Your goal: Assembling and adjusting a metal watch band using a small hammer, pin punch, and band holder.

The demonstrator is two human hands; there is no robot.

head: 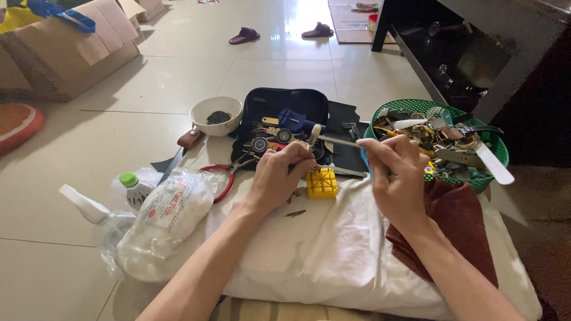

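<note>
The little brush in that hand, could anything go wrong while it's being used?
Maybe. The right hand pinches the thin brush far back on its handle, so its tip could wobble off the small gold-coloured piece that the left hand grips. Tiny loose bits lie on the white cloth by the yellow block; a wrist could brush them off. The green basket looks overfull.

**Two bare arms, nothing worn**

Both forearms come up from the lower edge of the view, bare from elbow to wrist, with no sleeve showing. The left hand and the right hand wear no gloves, rings, watch or bracelet. The arms are slim, the fingers long, the nails short.
</note>
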